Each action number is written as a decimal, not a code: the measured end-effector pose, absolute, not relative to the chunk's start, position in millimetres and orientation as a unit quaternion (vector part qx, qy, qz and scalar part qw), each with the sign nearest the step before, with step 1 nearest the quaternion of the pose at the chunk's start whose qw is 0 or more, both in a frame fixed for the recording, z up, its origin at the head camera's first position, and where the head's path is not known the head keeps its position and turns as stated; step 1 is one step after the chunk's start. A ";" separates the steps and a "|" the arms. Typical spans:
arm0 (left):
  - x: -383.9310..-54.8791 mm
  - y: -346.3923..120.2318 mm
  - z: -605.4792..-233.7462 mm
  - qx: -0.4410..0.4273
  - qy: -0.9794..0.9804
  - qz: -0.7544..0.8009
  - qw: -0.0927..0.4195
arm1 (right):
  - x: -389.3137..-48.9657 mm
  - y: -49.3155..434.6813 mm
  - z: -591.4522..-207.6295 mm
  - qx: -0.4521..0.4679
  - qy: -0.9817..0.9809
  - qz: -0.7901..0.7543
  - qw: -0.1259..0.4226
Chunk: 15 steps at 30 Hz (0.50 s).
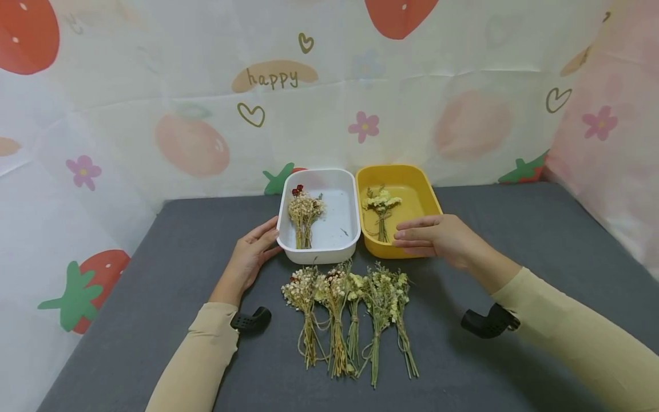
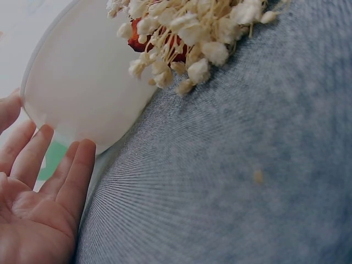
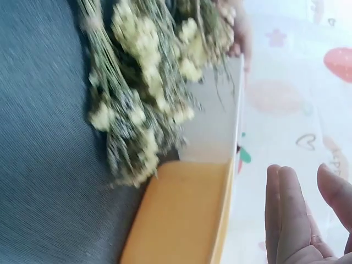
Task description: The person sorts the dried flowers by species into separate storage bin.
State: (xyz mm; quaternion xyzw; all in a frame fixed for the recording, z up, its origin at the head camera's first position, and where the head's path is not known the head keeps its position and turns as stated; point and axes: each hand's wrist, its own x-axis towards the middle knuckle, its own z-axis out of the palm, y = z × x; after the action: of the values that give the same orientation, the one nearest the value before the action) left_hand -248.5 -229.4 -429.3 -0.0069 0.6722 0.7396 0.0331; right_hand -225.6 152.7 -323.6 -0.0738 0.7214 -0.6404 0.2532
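A white plastic tub (image 1: 340, 209) has my left hand (image 1: 247, 257) at its left side, with extended fingertips touching the wall. In it lies a bunch of cream dried flowers (image 1: 305, 213) with dark red blooms. Beside that stands a yellow plastic tub (image 1: 414, 194) holding a small bunch of pale yellow dried flowers (image 1: 382, 203). My right hand (image 1: 445, 237) hovers at the yellow tub's front right corner, fingers straight and nothing held; whether it touches the rim I cannot tell. In the right wrist view, its fingers (image 3: 291, 220) appear apart from the tub.
Several tied bunches of dried flowers lie in a row before the tubs, cream ones (image 1: 301, 292) at left and yellow-green ones (image 1: 378, 297) at right. A grey cloth (image 1: 206, 229) covers the table. Behind hangs a printed curtain (image 1: 329, 131).
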 end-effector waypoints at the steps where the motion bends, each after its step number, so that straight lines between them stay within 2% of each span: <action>1: -248.6 -229.4 -429.6 -0.008 0.670 0.741 0.032 | -222.4 154.1 -325.4 -0.077 0.717 -0.643 0.258; 15: -248.4 -228.9 -430.2 -0.009 0.669 0.742 0.028 | -183.3 167.0 -345.9 -0.093 0.689 -0.653 0.301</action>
State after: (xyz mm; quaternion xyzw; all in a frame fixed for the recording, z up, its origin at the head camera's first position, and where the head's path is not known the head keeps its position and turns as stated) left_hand -248.4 -228.9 -430.2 -0.0093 0.6694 0.7423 0.0284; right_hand -183.3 167.0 -345.9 -0.0928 0.6890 -0.6529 0.3007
